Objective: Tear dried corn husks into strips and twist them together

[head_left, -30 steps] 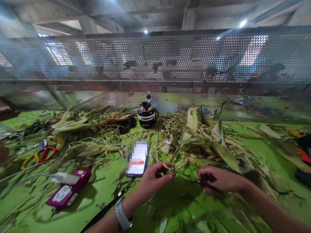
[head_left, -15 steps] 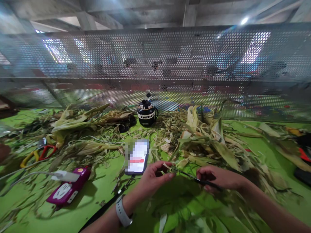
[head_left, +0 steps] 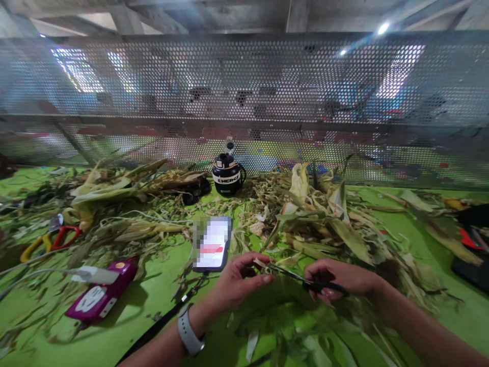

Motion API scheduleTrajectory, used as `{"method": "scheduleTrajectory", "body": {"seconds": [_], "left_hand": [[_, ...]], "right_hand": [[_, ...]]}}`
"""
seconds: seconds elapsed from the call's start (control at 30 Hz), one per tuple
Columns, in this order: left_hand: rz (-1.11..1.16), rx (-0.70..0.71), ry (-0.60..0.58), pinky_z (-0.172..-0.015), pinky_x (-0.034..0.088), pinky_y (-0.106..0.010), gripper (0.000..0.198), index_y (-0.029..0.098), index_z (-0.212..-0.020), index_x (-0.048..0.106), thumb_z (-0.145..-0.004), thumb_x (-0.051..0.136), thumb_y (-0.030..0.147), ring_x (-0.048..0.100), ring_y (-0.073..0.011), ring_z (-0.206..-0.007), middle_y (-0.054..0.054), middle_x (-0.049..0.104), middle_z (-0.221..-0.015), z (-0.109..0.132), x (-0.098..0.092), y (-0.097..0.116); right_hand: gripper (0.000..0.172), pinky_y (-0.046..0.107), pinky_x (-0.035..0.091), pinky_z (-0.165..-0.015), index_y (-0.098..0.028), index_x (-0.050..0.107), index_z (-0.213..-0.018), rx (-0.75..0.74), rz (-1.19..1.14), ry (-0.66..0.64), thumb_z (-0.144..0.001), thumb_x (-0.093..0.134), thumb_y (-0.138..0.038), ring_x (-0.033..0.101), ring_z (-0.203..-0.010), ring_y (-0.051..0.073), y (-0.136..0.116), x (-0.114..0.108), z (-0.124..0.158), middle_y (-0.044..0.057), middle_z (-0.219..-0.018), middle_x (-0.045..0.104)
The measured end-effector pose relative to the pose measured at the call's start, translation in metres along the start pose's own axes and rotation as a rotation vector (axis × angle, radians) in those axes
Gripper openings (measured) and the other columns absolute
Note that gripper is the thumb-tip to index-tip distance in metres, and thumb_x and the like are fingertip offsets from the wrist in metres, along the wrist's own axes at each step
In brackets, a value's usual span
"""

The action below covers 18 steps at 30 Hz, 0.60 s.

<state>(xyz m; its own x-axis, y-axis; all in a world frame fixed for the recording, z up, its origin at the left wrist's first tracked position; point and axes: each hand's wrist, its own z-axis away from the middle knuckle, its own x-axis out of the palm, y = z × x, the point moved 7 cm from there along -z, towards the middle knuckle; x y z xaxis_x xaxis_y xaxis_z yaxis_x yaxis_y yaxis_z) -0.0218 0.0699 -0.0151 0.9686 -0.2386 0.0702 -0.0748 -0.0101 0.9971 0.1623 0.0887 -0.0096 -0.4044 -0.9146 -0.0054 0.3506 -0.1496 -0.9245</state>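
My right hand (head_left: 340, 280) is closed round the black handles of a pair of scissors (head_left: 305, 280), whose thin blades point left. My left hand (head_left: 240, 280), with a grey watch on its wrist, pinches a small pale strip of corn husk (head_left: 260, 264) right at the blade tips. Both hands hover low over the green table (head_left: 126, 326), just in front of a big heap of green and dry corn husks (head_left: 324, 224).
A phone (head_left: 213, 243) with a lit screen lies left of my hands, a black strap running from it. A magenta power bank (head_left: 100, 297) with a white cable, red-and-yellow pliers (head_left: 49, 239), a black mug (head_left: 228, 176), more husks (head_left: 126, 188) and a perforated metal screen (head_left: 244, 102) surround the spot.
Both hands stay together on the scissors and the husk strip with hardly any motion. The view has tilted slightly, so everything sits a little higher in the picture.
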Motion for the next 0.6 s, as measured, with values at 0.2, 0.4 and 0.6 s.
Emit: {"method": "scheduleTrajectory", "body": {"seconds": [0.2,0.4,0.6], "left_hand": [[0.057,-0.024,-0.031,-0.062,0.042,-0.021,0.032,0.018,-0.097,0.066,-0.068,0.075,0.028,0.052,-0.0088,-0.067,-0.001,0.063,-0.083,0.000,0.004,0.001],[0.086,-0.080,0.000,-0.056,0.039,-0.019,0.036,0.017,-0.095,0.066,-0.064,0.077,0.031,0.049,-0.0073,-0.062,0.001,0.060,-0.075,0.000,0.003,0.000],[-0.033,-0.071,0.184,-0.048,0.033,-0.017,0.038,0.015,-0.095,0.066,-0.063,0.077,0.034,0.041,-0.0053,-0.053,0.002,0.058,-0.068,-0.001,-0.010,-0.001]], "right_hand": [[0.051,0.020,0.039,-0.049,-0.013,0.055,-0.075,-0.021,-0.023,-0.021,-0.061,0.069,-0.059,0.048,-0.050,0.007,-0.002,0.002,-0.002,-0.001,-0.065,0.055],[0.038,0.017,0.038,-0.046,-0.014,0.050,-0.069,0.056,-0.072,0.018,-0.062,0.074,-0.042,0.047,-0.048,0.006,0.013,-0.002,-0.002,-0.002,-0.063,0.055],[0.037,0.017,0.036,-0.045,-0.014,0.052,-0.070,0.048,-0.047,0.030,-0.062,0.074,-0.042,0.047,-0.048,0.006,0.013,-0.003,-0.002,-0.002,-0.061,0.055]]}}
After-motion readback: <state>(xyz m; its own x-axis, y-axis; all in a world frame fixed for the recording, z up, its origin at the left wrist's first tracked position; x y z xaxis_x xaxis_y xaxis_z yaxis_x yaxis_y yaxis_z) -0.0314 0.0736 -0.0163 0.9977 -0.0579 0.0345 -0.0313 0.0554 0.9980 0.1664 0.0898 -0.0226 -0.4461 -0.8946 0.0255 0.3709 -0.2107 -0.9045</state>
